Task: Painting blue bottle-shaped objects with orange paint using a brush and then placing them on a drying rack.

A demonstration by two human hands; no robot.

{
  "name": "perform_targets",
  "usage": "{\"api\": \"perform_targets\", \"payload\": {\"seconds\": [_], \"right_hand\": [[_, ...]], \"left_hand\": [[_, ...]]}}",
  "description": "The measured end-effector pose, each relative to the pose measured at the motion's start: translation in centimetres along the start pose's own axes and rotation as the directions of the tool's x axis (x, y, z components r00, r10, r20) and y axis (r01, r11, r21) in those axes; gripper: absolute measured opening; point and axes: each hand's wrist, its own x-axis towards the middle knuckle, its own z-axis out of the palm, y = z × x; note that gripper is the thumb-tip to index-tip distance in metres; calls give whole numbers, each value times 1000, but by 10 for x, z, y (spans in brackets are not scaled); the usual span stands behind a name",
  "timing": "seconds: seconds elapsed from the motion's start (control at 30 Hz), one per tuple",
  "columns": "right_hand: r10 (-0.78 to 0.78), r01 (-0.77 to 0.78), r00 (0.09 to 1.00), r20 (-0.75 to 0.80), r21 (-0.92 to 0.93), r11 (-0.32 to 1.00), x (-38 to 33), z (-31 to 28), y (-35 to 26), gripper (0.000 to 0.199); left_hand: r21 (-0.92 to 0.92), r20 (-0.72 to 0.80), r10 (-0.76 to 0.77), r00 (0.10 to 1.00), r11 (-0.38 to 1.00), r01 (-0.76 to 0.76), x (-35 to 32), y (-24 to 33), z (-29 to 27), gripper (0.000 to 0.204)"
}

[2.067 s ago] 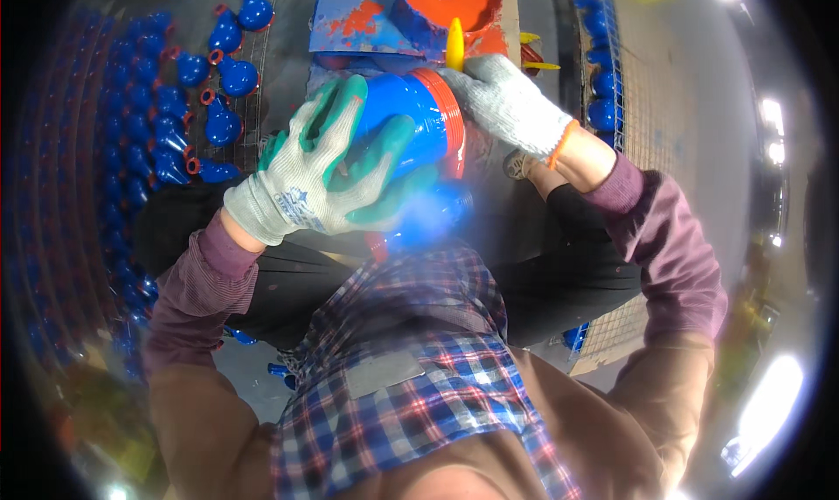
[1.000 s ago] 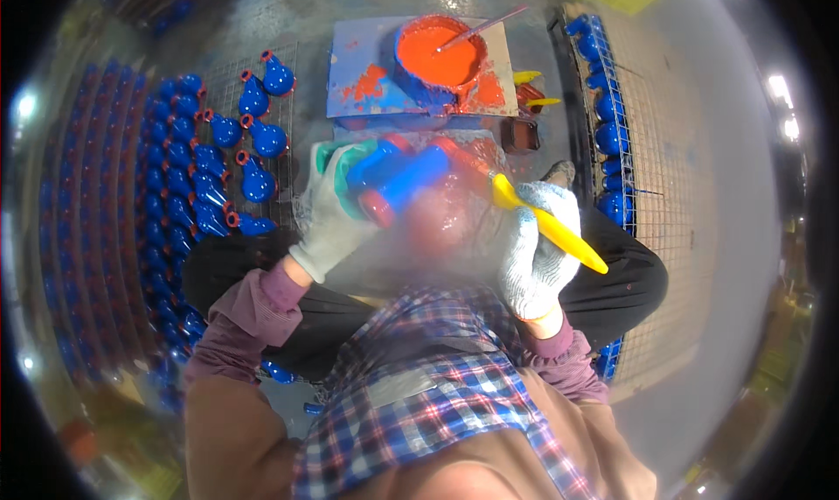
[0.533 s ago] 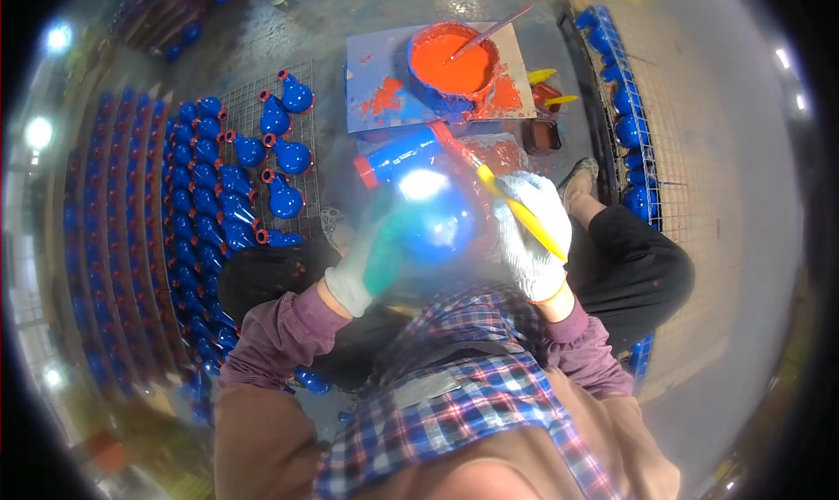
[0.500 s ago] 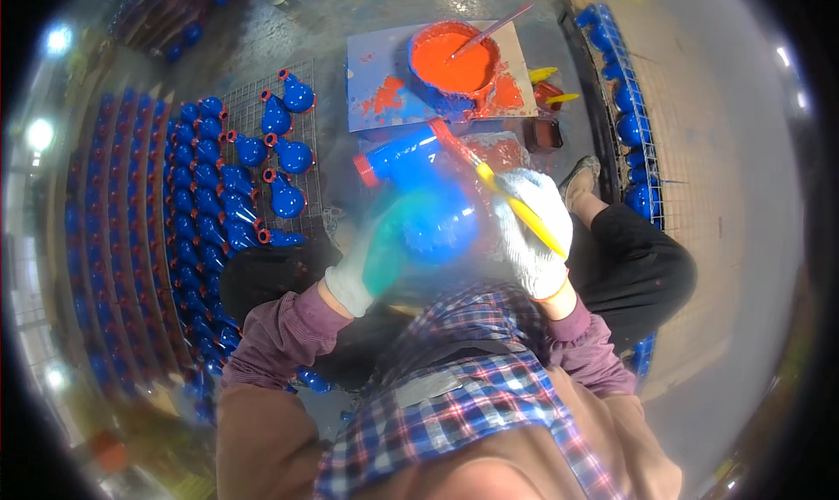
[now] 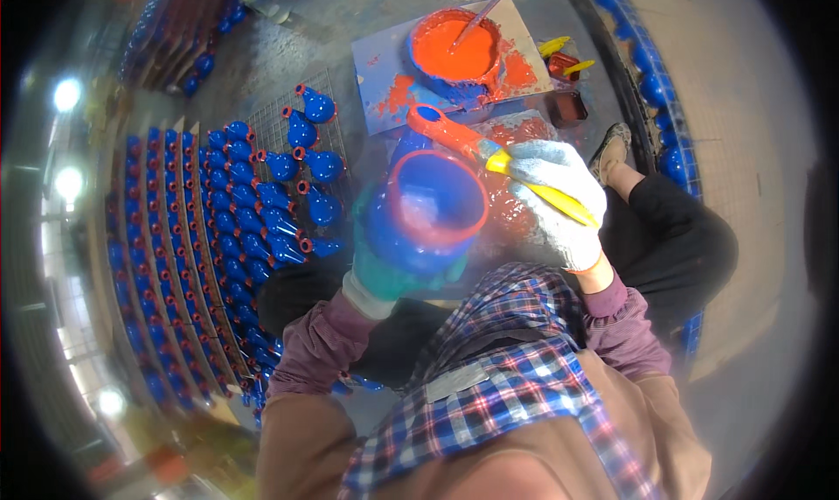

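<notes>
My left hand (image 5: 376, 277), in a green-coated glove, holds a glossy blue hollow fitting (image 5: 411, 242), blurred by motion. Its wide red-rimmed opening faces up, and a smaller red-rimmed opening is at its far end. My right hand (image 5: 564, 203), in a white knit glove, is closed round the yellow handle of a paintbrush (image 5: 496, 161). The brush's red-coated tip is at the smaller opening's rim. Farther off, a paint bucket (image 5: 456, 50) full of orange-red paint stands on a paint-splattered board (image 5: 377, 85), with a stick leaning in it.
Several blue bulb-shaped fittings with red rims lie on a wire rack (image 5: 280, 115) and in rows (image 5: 249, 198) to the left. Right of the board are yellow-handled brushes (image 5: 577, 66) and a dark container (image 5: 568, 108). Another wire rack (image 5: 669, 107) of blue pieces runs along the right.
The fitting has turned so that its wide opening now faces up. The brush has tilted flatter, its tip still near the smaller rim. The whole view has shifted slightly.
</notes>
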Motion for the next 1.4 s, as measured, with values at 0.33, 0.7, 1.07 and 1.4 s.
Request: {"api": "perform_targets", "payload": {"seconds": [0.33, 0.7, 1.07, 1.4], "right_hand": [[22, -18, 999, -49, 87, 996, 6, -27, -11, 29], [-54, 62, 992, -112, 69, 996, 4, -54, 0, 28], [548, -488, 764, -341, 251, 836, 13, -21, -11, 21], [445, -362, 844, -299, 295, 884, 6, 8, -18, 27]], "left_hand": [[223, 44, -17, 999, 975, 7, -8, -12, -13, 70], [439, -133, 215, 968, 888, -137, -29, 16, -59, 57], [995, 102, 411, 906, -29, -98, -12, 29, -66, 69], [854, 295, 320, 900, -511, -97, -1, 26, -55, 60]]}}
